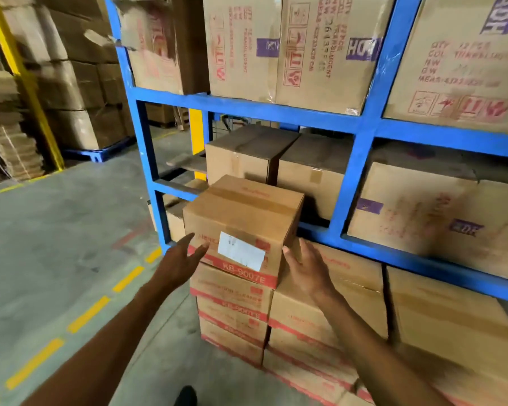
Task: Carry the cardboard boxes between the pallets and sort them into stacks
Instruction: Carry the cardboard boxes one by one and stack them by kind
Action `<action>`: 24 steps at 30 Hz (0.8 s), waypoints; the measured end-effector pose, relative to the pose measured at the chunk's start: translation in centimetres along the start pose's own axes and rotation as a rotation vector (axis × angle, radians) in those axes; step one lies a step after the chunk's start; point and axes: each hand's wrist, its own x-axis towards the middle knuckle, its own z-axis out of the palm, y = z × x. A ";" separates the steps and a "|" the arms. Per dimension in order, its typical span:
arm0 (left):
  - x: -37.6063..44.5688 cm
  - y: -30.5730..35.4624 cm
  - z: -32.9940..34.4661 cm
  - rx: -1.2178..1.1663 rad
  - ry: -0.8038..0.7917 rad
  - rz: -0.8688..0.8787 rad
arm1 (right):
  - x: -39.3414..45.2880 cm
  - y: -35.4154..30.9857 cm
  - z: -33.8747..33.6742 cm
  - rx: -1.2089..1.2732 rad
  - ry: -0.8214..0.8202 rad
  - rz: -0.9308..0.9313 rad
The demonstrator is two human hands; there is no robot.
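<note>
A brown cardboard box (pixel 244 218) with a white label and a red band marked KB-9007E sits on top of a stack of like boxes (pixel 232 312) in front of me. My left hand (pixel 182 259) hovers at its lower left corner, fingers spread, holding nothing. My right hand (pixel 305 268) is at the box's right side, fingers apart, its fingertips close to or touching the edge. Lower stacks of the same boxes (pixel 329 323) stand to the right of the tall stack.
A blue steel rack (pixel 361 124) stands right behind the stacks, loaded with large cartons on each level. Grey concrete floor (pixel 56 244) with dashed yellow lines lies to the left. Further cartons and a yellow post (pixel 21 68) stand at the far left. My shoe tip (pixel 185 397) shows below.
</note>
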 end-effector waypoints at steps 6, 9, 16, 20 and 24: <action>19.9 -5.0 3.4 -0.053 0.005 0.102 | 13.6 1.1 8.1 0.256 0.115 0.197; 28.6 -6.7 3.8 -0.083 -0.075 0.060 | 18.1 0.5 10.4 0.412 0.185 0.340; 35.8 -7.9 4.5 -0.301 -0.282 -0.078 | 20.3 -0.1 12.2 0.644 0.286 0.442; 37.0 -8.4 5.3 -0.365 -0.306 -0.089 | 21.1 -0.3 12.5 0.691 0.305 0.491; 36.8 -8.0 4.9 -0.463 -0.329 -0.123 | 21.1 -1.1 12.2 0.700 0.286 0.500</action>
